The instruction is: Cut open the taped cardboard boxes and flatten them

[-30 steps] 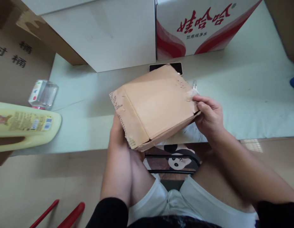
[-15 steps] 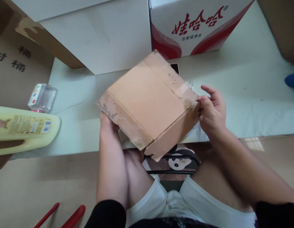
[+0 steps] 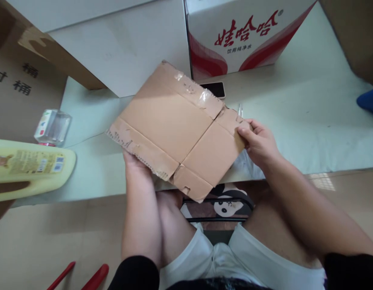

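Note:
A brown cardboard sheet [image 3: 168, 117] with creases, torn edges and bits of clear tape is held tilted above the table's front edge. My right hand [image 3: 258, 141] pinches the right end of its flap, thumb on top. Under the lower left edge sits my left hand [image 3: 134, 161], supporting the sheet, its fingers mostly hidden beneath. The flap on the right lies nearly level with the main panel. Behind the sheet, a dark-screened phone [image 3: 215, 89] is partly covered, and a small metal tool [image 3: 240, 109] shows just past the flap.
White boxes, one with red lettering [image 3: 249, 36], stand along the back. At left are a clear bottle [image 3: 55, 127], a yellow jug [image 3: 38, 169] and a large brown carton [image 3: 17, 92]. A blue object [image 3: 369, 102] lies at the right edge. Red bars [image 3: 95, 278] show near the floor.
The right flap, folded down before, is now opened out nearly flat. The sheet has shifted left, showing more of the phone, and my right hand's fingers have closed in on the flap.

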`<state>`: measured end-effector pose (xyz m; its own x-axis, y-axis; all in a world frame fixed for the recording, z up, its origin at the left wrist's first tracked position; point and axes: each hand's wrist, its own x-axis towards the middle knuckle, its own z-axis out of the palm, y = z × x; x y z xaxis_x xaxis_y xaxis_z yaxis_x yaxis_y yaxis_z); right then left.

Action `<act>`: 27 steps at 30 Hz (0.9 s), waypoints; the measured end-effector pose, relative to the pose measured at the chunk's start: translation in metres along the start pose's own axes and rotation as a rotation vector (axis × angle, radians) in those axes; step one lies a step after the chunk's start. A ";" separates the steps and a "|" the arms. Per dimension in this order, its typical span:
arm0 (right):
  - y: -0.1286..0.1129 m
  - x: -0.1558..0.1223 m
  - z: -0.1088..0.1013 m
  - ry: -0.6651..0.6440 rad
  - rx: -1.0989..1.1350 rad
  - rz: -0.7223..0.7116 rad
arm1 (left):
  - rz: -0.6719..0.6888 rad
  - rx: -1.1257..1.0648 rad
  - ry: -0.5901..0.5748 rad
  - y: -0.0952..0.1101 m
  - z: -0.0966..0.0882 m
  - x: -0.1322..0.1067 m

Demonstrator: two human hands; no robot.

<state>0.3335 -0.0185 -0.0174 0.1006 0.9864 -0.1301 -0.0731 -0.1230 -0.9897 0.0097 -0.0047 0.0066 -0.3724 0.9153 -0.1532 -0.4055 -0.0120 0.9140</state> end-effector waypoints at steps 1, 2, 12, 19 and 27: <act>-0.001 -0.001 0.001 0.025 -0.007 0.006 | 0.026 -0.035 0.006 0.001 0.001 0.000; -0.002 -0.001 0.002 0.056 -0.014 0.002 | 0.052 -0.078 0.002 0.003 0.002 0.000; -0.002 -0.001 0.001 0.025 0.108 -0.070 | -0.070 -0.134 0.030 -0.006 -0.002 0.010; 0.004 -0.022 0.024 -0.323 0.004 0.271 | -0.060 -0.178 0.019 -0.015 0.000 0.014; 0.010 -0.029 0.035 -0.192 -0.030 0.366 | 0.110 -0.092 0.144 -0.020 0.007 0.012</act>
<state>0.2952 -0.0441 -0.0217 -0.1133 0.8790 -0.4631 -0.0403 -0.4698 -0.8818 0.0189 0.0095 -0.0113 -0.5316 0.8395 -0.1120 -0.4276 -0.1519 0.8911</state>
